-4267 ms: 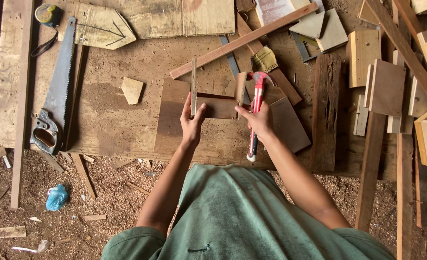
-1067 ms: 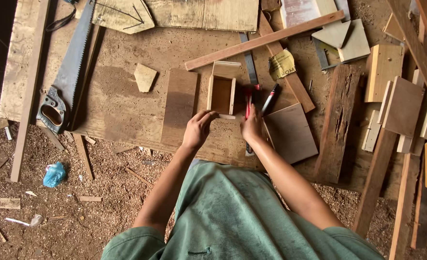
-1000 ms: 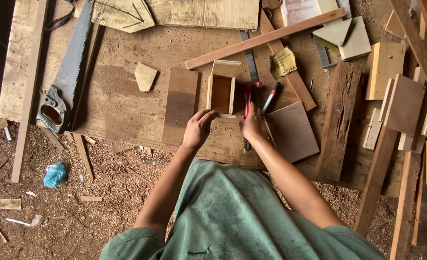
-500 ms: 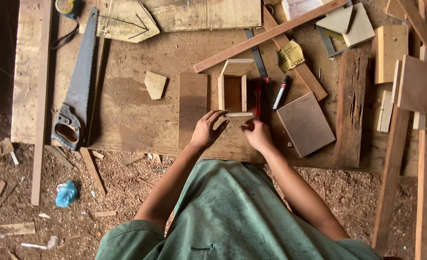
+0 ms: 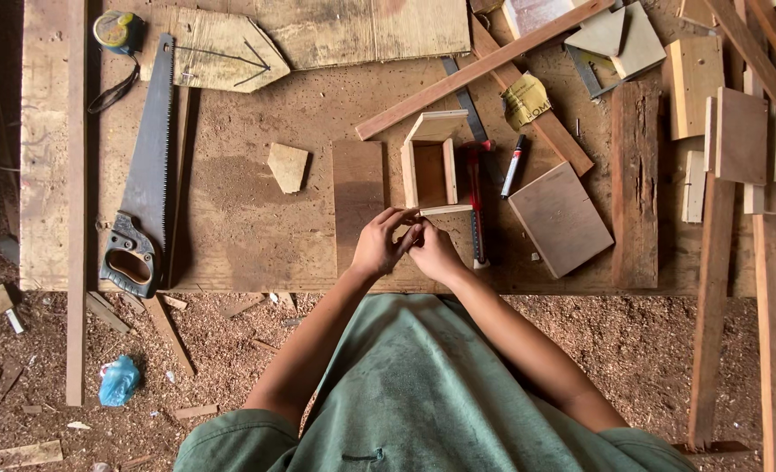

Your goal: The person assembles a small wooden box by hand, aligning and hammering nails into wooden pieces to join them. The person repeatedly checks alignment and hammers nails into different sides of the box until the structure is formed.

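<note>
I see my left hand [image 5: 377,246] and right hand [image 5: 433,252] brought together, fingertips touching, just at the near edge of the small wooden box frame [image 5: 431,166] on the worktop [image 5: 257,218]. The frame lies flat with its open side up, probably so its walls stay reachable. The hammer [image 5: 474,201] rests just right of it, close for the right hand. Whether the fingers pinch something small, I cannot tell; they hide it. The saw [image 5: 147,175] lies well apart, left.
</note>
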